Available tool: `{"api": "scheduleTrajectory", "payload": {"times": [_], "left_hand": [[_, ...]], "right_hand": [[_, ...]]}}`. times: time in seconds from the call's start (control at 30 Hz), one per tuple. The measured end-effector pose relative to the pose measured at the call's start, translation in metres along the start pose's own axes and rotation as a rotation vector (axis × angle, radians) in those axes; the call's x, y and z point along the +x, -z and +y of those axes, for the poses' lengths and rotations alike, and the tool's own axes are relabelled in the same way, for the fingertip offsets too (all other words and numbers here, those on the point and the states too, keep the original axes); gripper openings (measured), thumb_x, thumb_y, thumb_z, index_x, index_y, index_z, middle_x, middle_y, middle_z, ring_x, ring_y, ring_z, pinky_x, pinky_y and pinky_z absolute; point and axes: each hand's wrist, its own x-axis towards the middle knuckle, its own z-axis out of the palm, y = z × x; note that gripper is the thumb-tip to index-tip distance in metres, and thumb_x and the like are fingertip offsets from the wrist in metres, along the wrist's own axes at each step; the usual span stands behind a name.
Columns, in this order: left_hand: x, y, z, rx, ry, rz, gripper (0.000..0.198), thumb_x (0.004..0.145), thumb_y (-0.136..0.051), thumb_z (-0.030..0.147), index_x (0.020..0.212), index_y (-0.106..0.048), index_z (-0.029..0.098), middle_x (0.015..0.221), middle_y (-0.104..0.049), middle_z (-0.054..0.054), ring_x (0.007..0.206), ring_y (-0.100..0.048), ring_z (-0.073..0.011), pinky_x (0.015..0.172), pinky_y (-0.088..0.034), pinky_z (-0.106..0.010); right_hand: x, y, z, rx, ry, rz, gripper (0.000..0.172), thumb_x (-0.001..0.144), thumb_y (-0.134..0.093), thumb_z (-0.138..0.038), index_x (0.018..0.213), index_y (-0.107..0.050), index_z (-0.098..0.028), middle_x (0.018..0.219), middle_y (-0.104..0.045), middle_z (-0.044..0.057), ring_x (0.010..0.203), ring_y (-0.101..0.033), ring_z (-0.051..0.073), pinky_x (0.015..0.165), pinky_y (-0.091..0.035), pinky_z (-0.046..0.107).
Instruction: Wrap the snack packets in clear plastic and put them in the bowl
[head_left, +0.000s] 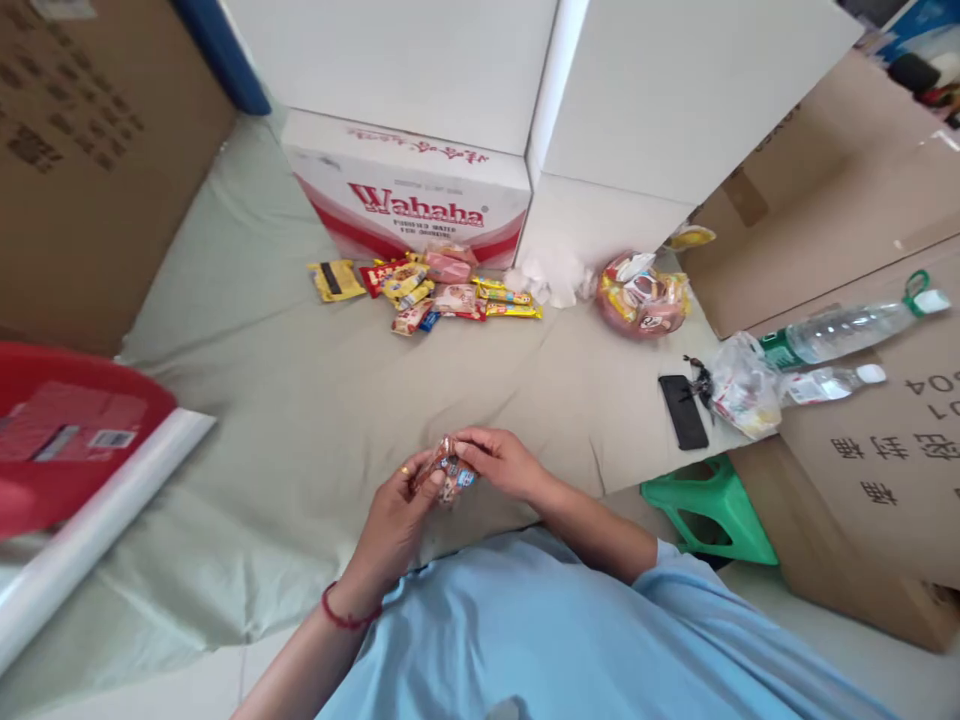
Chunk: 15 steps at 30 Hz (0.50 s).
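A small brown snack packet [452,476] with blue and white print is held between both hands, just over the near edge of the cloth. My left hand [401,515] grips its left side, thumb across the front. At its upper right, my right hand [501,462] pinches the wrapper between thumb and fingers. Whether the packet is torn cannot be made out. Farther back lies a pile of wrapped snacks [459,299] in yellow, red and pink packaging, against a Wahaha carton [420,200]. A yellow packet [337,281] sits at the pile's left end.
Right of the pile are crumpled white plastic [551,275] and a round snack-filled container [643,297]. A black phone [683,412] and plastic bottles [855,330] lie at the right. A green stool [739,510] stands below; a red object [82,430] is at left.
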Motion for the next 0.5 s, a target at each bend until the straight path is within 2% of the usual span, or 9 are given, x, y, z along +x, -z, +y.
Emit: {"api": "scheduleTrajectory", "payload": {"times": [0.07, 0.13, 0.2, 0.23, 0.3, 0.37, 0.43, 0.5], "left_hand": [[0.005, -0.014, 0.006, 0.043, 0.038, -0.024, 0.071, 0.076, -0.075, 0.069, 0.124, -0.065, 0.018, 0.115, -0.077, -0.013, 0.104, -0.074, -0.0306, 0.087, -0.062, -0.042], [0.011, -0.028, 0.011, 0.085, 0.046, -0.039, 0.070, 0.075, -0.077, 0.069, 0.121, -0.067, 0.018, 0.111, -0.078, -0.011, 0.101, -0.074, -0.0293, 0.088, -0.061, -0.042], [0.017, -0.040, 0.014, 0.087, 0.050, -0.051, 0.071, 0.073, -0.077, 0.071, 0.120, -0.067, 0.019, 0.114, -0.078, -0.011, 0.102, -0.074, -0.0293, 0.088, -0.061, -0.042], [0.020, -0.044, 0.015, 0.079, 0.051, -0.050, 0.071, 0.073, -0.076, 0.072, 0.119, -0.067, 0.019, 0.116, -0.077, -0.012, 0.104, -0.074, -0.0296, 0.087, -0.062, -0.042], [0.025, -0.047, 0.014, 0.076, 0.047, -0.032, 0.069, 0.074, -0.073, 0.075, 0.114, -0.067, 0.018, 0.116, -0.076, -0.013, 0.106, -0.074, -0.0299, 0.086, -0.062, -0.042], [0.029, -0.043, 0.011, 0.119, 0.036, -0.008, 0.066, 0.075, -0.071, 0.076, 0.107, -0.069, 0.018, 0.109, -0.076, -0.011, 0.101, -0.074, -0.0288, 0.086, -0.062, -0.042], [0.030, -0.034, 0.006, 0.186, 0.021, 0.019, 0.063, 0.075, -0.070, 0.076, 0.099, -0.069, 0.019, 0.099, -0.075, -0.009, 0.093, -0.074, -0.0269, 0.085, -0.062, -0.041], [0.028, -0.026, 0.001, 0.242, 0.016, 0.046, 0.061, 0.076, -0.067, 0.077, 0.093, -0.069, 0.019, 0.092, -0.074, -0.008, 0.085, -0.073, -0.0254, 0.081, -0.062, -0.040]], "right_hand": [[-0.009, 0.004, 0.011, 0.001, 0.000, 0.017, 0.056, 0.102, -0.048, -0.066, 0.129, -0.069, -0.021, 0.117, -0.073, 0.006, 0.110, -0.067, 0.020, 0.098, -0.053, 0.033], [-0.019, 0.012, 0.019, -0.050, 0.007, 0.000, 0.062, 0.099, -0.054, -0.066, 0.141, -0.061, -0.021, 0.125, -0.071, 0.008, 0.114, -0.066, 0.022, 0.102, -0.052, 0.036], [-0.027, 0.030, 0.018, -0.148, 0.039, 0.010, 0.065, 0.097, -0.060, -0.064, 0.147, -0.056, -0.022, 0.130, -0.069, 0.011, 0.116, -0.065, 0.024, 0.104, -0.052, 0.040], [-0.029, 0.046, 0.014, -0.203, 0.068, 0.056, 0.062, 0.098, -0.059, -0.062, 0.147, -0.056, -0.024, 0.131, -0.069, 0.011, 0.118, -0.065, 0.025, 0.105, -0.052, 0.041], [-0.031, 0.092, -0.001, -0.314, 0.143, 0.246, 0.052, 0.101, -0.054, -0.059, 0.143, -0.060, -0.030, 0.133, -0.070, 0.009, 0.122, -0.065, 0.026, 0.109, -0.050, 0.043], [-0.028, 0.158, -0.023, -0.429, 0.203, 0.575, 0.048, 0.103, -0.051, -0.057, 0.142, -0.061, -0.032, 0.136, -0.069, 0.007, 0.125, -0.064, 0.026, 0.110, -0.049, 0.043], [-0.018, 0.235, -0.046, -0.608, 0.245, 0.908, 0.050, 0.105, -0.046, -0.053, 0.145, -0.059, -0.026, 0.141, -0.067, 0.010, 0.129, -0.061, 0.025, 0.113, -0.047, 0.044], [-0.003, 0.307, -0.061, -0.792, 0.243, 1.127, 0.052, 0.109, -0.038, -0.046, 0.146, -0.057, -0.015, 0.140, -0.067, 0.015, 0.127, -0.061, 0.022, 0.113, -0.045, 0.042]]}}
